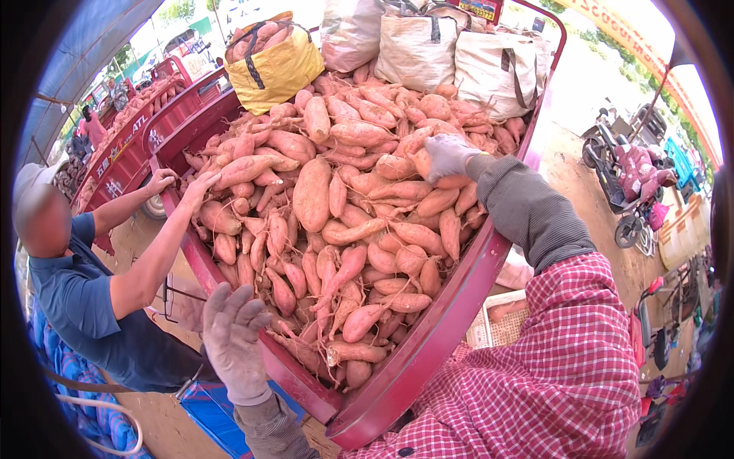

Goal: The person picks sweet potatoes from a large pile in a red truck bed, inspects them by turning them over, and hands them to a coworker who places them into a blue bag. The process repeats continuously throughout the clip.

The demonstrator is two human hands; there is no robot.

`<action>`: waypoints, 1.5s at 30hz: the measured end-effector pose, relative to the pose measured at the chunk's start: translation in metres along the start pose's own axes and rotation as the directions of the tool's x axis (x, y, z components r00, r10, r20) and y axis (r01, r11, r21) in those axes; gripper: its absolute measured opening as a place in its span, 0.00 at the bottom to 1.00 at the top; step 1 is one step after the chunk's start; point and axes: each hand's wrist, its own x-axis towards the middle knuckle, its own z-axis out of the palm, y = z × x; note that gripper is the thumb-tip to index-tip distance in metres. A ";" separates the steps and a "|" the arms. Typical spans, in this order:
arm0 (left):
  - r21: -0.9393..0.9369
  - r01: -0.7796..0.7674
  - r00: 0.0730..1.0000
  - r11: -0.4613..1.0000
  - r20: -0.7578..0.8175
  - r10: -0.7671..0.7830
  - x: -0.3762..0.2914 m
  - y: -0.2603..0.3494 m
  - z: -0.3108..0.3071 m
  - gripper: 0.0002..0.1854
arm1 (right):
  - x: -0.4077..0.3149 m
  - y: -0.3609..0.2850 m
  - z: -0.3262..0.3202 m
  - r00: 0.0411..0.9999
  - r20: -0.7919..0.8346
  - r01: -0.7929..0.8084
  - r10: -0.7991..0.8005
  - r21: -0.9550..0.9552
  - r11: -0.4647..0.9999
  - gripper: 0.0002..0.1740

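Observation:
A large heap of sweet potatoes [312,195] fills the red metal cargo bed [424,350] in front of me, many with thin roots and soil on them. In a grey glove, my right hand [450,155] reaches over the bed's right side and curls around a sweet potato [421,162] on the heap. The glove covers part of that root. My left hand [235,338], also gloved, is raised near the bed's left front edge. Its fingers are apart and it holds nothing.
A person in a blue shirt [74,275] leans in from the left, one hand [200,186] on the heap. A yellow bag [275,69] of sweet potatoes and white sacks [416,54] stand at the back. A crate [502,321] sits at right, below the bed.

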 end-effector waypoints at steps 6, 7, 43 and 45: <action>0.143 0.184 0.964 0.972 0.169 -0.207 0.035 -0.066 0.064 0.42 | -0.016 -0.095 -0.028 0.889 -0.174 0.379 -0.423 0.797 0.469 0.48; 0.049 0.248 0.949 0.967 0.188 -0.253 0.041 -0.077 0.066 0.43 | -0.021 -0.113 -0.023 0.821 -0.305 0.501 -0.483 0.791 0.352 0.44; -0.306 -0.592 0.789 0.746 -0.030 0.614 -0.091 -0.049 -0.106 0.48 | -0.084 -0.332 -0.030 0.534 -0.208 0.707 -0.820 0.641 0.298 0.27; 0.561 -0.362 0.576 0.744 -0.493 0.652 -0.134 -0.059 -0.145 0.50 | -0.074 -0.311 -0.022 0.467 -0.135 0.800 -0.874 0.486 0.352 0.25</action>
